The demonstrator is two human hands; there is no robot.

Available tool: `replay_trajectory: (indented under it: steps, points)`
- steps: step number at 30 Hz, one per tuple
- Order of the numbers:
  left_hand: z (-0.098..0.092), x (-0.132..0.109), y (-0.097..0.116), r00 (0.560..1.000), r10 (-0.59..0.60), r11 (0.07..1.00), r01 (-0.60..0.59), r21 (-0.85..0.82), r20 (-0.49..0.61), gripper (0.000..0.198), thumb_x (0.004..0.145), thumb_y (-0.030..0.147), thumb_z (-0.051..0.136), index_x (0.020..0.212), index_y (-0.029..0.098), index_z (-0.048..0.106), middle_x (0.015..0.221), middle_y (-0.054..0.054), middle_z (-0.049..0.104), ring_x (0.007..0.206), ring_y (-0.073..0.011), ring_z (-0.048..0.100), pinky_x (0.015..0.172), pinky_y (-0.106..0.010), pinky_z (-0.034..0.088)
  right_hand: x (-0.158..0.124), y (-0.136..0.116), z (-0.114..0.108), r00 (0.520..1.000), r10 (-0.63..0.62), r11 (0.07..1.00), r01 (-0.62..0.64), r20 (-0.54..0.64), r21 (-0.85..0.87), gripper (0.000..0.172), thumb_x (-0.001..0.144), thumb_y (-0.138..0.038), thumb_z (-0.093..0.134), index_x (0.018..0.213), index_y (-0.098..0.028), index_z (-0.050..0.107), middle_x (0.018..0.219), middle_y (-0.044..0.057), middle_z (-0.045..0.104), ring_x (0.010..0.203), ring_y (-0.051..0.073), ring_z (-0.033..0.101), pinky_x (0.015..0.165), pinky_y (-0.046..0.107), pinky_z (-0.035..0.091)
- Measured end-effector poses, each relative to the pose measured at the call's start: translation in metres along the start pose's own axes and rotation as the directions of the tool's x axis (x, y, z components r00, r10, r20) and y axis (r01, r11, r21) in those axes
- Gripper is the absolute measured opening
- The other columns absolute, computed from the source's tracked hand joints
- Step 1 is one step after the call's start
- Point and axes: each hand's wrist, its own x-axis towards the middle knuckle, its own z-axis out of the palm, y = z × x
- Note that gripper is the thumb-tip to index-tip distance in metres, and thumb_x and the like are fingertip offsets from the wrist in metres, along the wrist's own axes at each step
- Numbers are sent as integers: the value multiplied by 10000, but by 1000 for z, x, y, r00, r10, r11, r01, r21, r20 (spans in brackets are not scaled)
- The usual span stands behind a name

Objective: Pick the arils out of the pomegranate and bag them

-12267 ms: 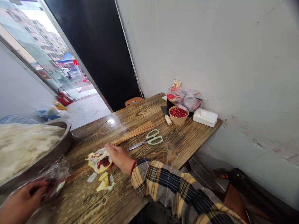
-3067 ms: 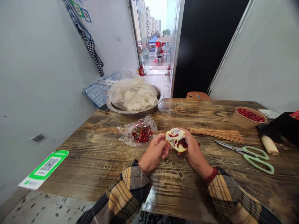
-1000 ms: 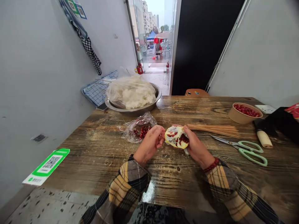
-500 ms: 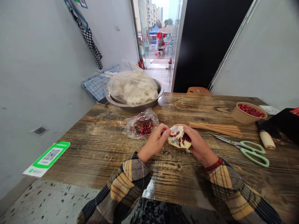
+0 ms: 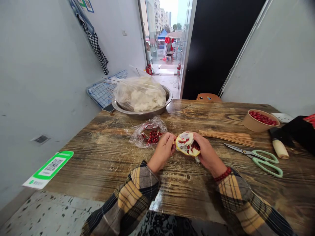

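In the head view, a broken piece of pomegranate (image 5: 188,144) is held over the table, its white pith and red seeds facing me and a yellow rind at its rim. My right hand (image 5: 208,152) grips it from the right side, fingers behind and thumb on the edge. At its left rim is my left hand (image 5: 164,150), closed with fingertips pinched; a small yellowish-red bit shows there, too small to name. Just beyond my left hand, a clear plastic bag (image 5: 137,137) lies spread out with loose pomegranate seeds (image 5: 154,136) on it.
Right of my hands lie wooden skewers (image 5: 227,137), green-handled scissors (image 5: 257,156) and a wooden handle (image 5: 280,149). A paper bowl (image 5: 256,124) of red seeds stands behind. At the back left, a metal basin (image 5: 169,96) holds a bagged white fluffy mass (image 5: 147,98). A QR-code card (image 5: 50,167) lies left.
My left hand has drawn back slightly left, from over the pomegranate's face to its rim, its fingers closing together. The right hand keeps its grip, with the piece turned a little.
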Motion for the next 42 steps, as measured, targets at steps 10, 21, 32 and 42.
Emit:
replay_trajectory:
  steps: [10,21,32,42]
  points:
    - [-7,6,-2,979,186,940,-154,305,-79,240,810,324,557,648,176,458,618,34,427,585,-97,367,542,-223,279,2,2,-11,983,-183,957,179,0,-228,332,875,-480,522,1037,-240,685,997,35,716,898,216,634,823,333,487]
    - [-11,10,-16,959,279,839,-267,474,46,39,751,162,558,752,185,526,652,32,502,599,-114,422,588,-246,296,-3,-7,-12,955,-293,880,288,44,-378,338,899,-462,488,1062,-238,683,1038,28,700,926,206,616,829,303,453]
    - [-4,3,-1,993,70,991,-80,111,91,326,769,445,649,907,158,578,720,6,567,624,-104,483,574,-217,363,-2,-2,-13,956,-286,843,286,71,-456,347,894,-457,491,1067,-229,687,975,28,715,823,200,620,734,288,455]
    - [-6,5,-5,969,191,912,-234,336,157,213,808,329,598,926,152,596,763,3,565,676,-122,473,626,-241,354,-1,-3,-14,940,-328,743,316,91,-590,359,907,-446,461,1068,-217,685,925,34,721,781,203,624,703,291,438]
